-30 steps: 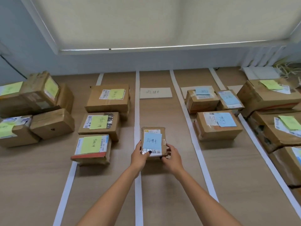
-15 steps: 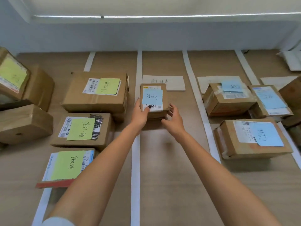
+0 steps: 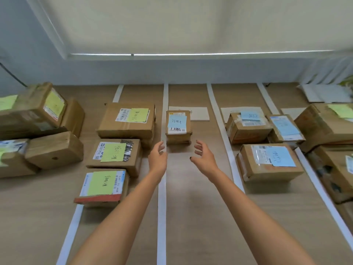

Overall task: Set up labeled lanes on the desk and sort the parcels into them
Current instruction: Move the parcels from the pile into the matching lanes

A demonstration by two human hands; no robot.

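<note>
Both hands — left hand (image 3: pixel 157 158) and right hand (image 3: pixel 202 159) — have just let go, grips released and empty, leaving the blue-noted parcel (image 3: pixel 178 126) on the worktop's middle lane, against its paper label (image 3: pixel 199 113) — one more parcel sorted.

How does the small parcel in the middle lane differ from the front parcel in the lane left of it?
The middle-lane parcel carries a blue sticky note; the front left-lane parcel carries a yellow-green one. The middle-lane parcel is the only one in its lane; the front left-lane parcel is the nearest of three. The front left-lane parcel shows a red strip along its near edge; the middle-lane parcel shows none. Both are brown cardboard with handwritten notes on top, and neither is held.
</note>
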